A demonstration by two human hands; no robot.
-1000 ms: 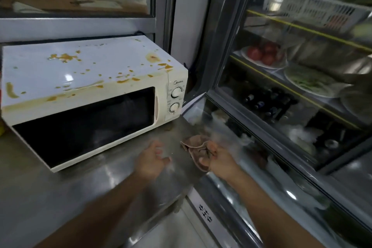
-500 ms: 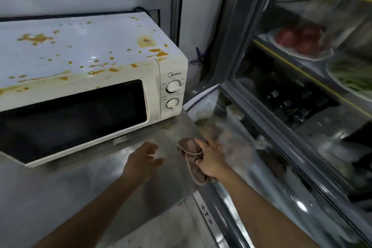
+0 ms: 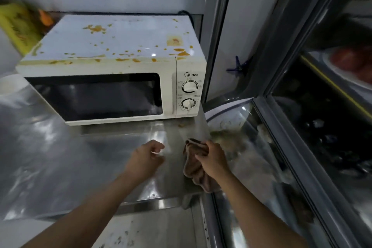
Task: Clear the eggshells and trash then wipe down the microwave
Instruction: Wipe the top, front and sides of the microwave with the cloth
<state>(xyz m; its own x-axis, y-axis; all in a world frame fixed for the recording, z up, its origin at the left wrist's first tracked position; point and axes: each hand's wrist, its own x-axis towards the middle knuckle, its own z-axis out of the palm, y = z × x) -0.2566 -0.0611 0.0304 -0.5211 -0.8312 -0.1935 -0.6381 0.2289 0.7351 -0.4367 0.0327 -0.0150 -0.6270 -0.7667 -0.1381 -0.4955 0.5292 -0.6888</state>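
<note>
A white microwave (image 3: 120, 50) stands on the steel counter (image 3: 60, 157), its top spattered with orange-yellow stains and its door closed. My right hand (image 3: 213, 157) grips a crumpled brown cloth (image 3: 194, 169) at the counter's right edge, in front of the microwave's control panel. My left hand (image 3: 146, 159) hovers just left of the cloth over the counter, fingers loosely curled, holding nothing. A few small crumbs (image 3: 182, 125) lie on the counter below the dials. No eggshells show.
A glass-fronted display fridge (image 3: 302, 127) fills the right side, with a plate of red produce (image 3: 356, 62) inside. A yellow object (image 3: 20, 28) stands left of the microwave. A white bowl (image 3: 10, 84) sits at the far left. The floor (image 3: 151, 227) lies below the counter edge.
The view has swung left, bringing the microwave square on. My right hand with the cloth has stayed at the counter's right edge, and the left hand stays beside it.
</note>
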